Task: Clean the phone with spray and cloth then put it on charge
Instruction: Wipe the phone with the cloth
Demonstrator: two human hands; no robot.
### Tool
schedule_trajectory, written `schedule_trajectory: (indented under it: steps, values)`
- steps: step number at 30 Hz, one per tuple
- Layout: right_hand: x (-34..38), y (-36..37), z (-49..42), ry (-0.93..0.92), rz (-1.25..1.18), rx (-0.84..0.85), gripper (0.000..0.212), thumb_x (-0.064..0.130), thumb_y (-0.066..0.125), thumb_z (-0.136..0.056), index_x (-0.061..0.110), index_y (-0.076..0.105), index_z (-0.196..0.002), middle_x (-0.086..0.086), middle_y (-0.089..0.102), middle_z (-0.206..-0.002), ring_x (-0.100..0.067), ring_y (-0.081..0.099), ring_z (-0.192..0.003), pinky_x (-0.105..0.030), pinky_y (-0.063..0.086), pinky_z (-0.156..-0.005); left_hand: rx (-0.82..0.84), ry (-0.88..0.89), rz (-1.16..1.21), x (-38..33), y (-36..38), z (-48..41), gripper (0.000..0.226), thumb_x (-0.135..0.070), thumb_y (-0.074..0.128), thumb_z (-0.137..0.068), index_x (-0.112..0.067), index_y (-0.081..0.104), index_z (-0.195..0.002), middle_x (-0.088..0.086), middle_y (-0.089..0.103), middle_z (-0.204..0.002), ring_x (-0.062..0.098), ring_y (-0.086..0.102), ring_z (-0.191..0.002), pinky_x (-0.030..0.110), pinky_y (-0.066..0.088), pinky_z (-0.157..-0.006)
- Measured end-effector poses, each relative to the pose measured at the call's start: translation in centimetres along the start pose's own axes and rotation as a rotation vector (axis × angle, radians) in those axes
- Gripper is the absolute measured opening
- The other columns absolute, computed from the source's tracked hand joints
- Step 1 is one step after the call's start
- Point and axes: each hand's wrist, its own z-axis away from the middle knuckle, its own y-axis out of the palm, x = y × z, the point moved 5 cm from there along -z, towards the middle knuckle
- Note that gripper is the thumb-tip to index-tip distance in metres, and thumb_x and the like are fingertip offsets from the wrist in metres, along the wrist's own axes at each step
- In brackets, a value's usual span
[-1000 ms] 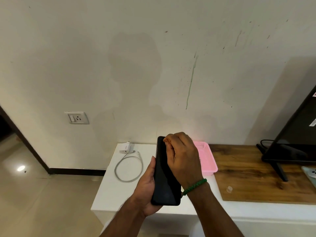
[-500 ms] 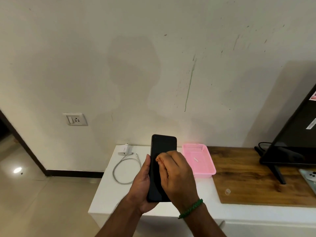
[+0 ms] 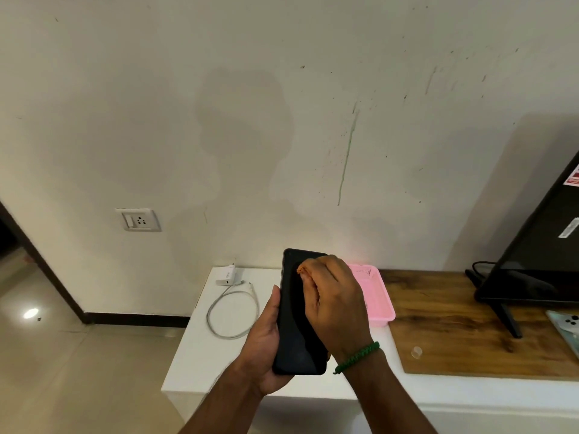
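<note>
My right hand [image 3: 338,305] is moving back up the phone [image 3: 297,339], pinching an orange cloth [image 3: 301,270]; left hand [image 3: 266,349] is gripping the phone; wiping is continuing, charger [image 3: 227,275] untouched.

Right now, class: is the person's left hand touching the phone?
Touching. The head view shows the left hand cupping the phone from beneath, its thumb lying along the phone's left edge.

The left hand [image 3: 266,349] grips the phone [image 3: 297,336] by its left edge, forearm below it. The right hand [image 3: 338,305] covers the phone's upper half, curled fingers [image 3: 316,272] pinching an orange cloth [image 3: 299,270] against it.
</note>
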Motion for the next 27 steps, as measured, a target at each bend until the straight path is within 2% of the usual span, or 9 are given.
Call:
schedule_trajectory:
  steps: [7, 14, 19, 24, 27]
  values:
    - [-0.4, -0.3, -0.9, 0.008, 0.013, -0.015, 0.012, 0.005, 0.057, -0.084, 0.001, 0.068, -0.086, -0.012, 0.065, -0.083, -0.026, 0.061, -0.073, -0.036, 0.053, -0.064, 0.031, -0.019, -0.015, 0.2, 0.0, 0.0, 0.06, -0.064, 0.064, -0.061, -0.023, 0.074, -0.103, 0.013, 0.074, -0.098, 0.031, 0.071, -0.085, 0.046, 0.055, -0.075]
    - [0.0, -0.1, 0.6, -0.014, 0.026, 0.031, 0.013, 0.007, 0.057, -0.084, 0.003, 0.069, -0.089, -0.01, 0.067, -0.085, -0.023, 0.063, -0.076, -0.031, 0.055, -0.067, -0.01, 0.013, -0.009, -0.3, -0.6, -0.3, 0.054, -0.064, 0.049, -0.07, -0.026, 0.076, -0.097, 0.01, 0.075, -0.096, 0.028, 0.073, -0.085, 0.042, 0.058, -0.07]
    - [0.2, 0.0, 2.1, -0.029, 0.038, 0.056, 0.012, 0.009, 0.06, -0.082, 0.004, 0.069, -0.088, -0.009, 0.067, -0.083, -0.022, 0.063, -0.073, -0.03, 0.056, -0.065, -0.028, 0.015, -0.012, -0.5, -0.7, -0.3, 0.057, -0.065, 0.049, -0.071, -0.024, 0.076, -0.1, 0.012, 0.074, -0.101, 0.028, 0.071, -0.089, 0.044, 0.057, -0.079]
    - [-0.2, -0.2, 1.6, -0.022, 0.033, 0.051, 0.012, 0.007, 0.06, -0.083, 0.004, 0.069, -0.089, -0.01, 0.067, -0.084, -0.023, 0.063, -0.075, -0.033, 0.056, -0.065, 0.002, 0.015, -0.007, -0.2, -0.4, -0.1, 0.055, -0.064, 0.048, -0.071, -0.025, 0.077, -0.096, 0.01, 0.075, -0.096, 0.027, 0.072, -0.084, 0.041, 0.058, -0.071]
    - [-0.7, -0.5, 0.7, -0.005, 0.02, 0.03, 0.012, 0.006, 0.059, -0.084, 0.003, 0.069, -0.09, -0.01, 0.067, -0.086, -0.023, 0.062, -0.077, -0.034, 0.055, -0.067, 0.045, 0.002, -0.012, -0.2, 0.2, 0.2, 0.056, -0.064, 0.05, -0.07, -0.023, 0.076, -0.1, 0.012, 0.074, -0.097, 0.029, 0.071, -0.082, 0.044, 0.057, -0.073]
